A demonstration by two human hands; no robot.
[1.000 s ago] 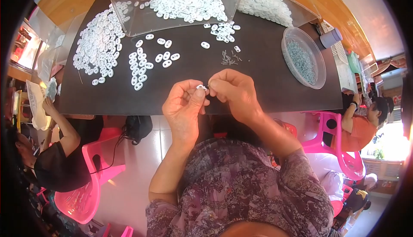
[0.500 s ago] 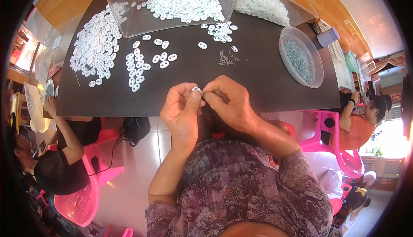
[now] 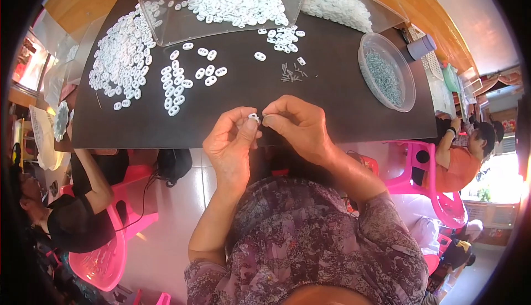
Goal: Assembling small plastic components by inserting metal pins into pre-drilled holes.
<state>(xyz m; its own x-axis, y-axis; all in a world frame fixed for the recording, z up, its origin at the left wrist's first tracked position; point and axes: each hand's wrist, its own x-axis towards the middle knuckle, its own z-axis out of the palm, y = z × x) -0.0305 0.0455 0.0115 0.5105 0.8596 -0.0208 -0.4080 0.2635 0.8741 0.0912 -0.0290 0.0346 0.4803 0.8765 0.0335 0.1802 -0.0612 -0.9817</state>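
Just beyond the table's near edge, my left hand (image 3: 229, 147) pinches a small white plastic piece (image 3: 253, 117) between thumb and fingers. My right hand (image 3: 301, 128) is closed in a pinch beside it, fingertips a short gap from the piece. Whatever those fingertips hold is too small to make out. Ahead of my hands lie several thin grey pins (image 3: 290, 73) and a small cluster of white pieces (image 3: 283, 39). White oval two-hole pieces also form a loose group (image 3: 175, 88) in front on the left, with a larger heap (image 3: 119, 56) farther left.
A clear box (image 3: 221, 33) with white pieces stands at the back; a second clear container (image 3: 381, 24) sits beside it. On the right are a round clear tub (image 3: 410, 92) of thin bluish-grey parts and a purple spool (image 3: 421, 48). People sit at both sides near pink chairs (image 3: 105, 255).
My right hand has drawn slightly right, away from the white piece, widening the gap. My left hand keeps its pinch. The person at left has lowered an arm.
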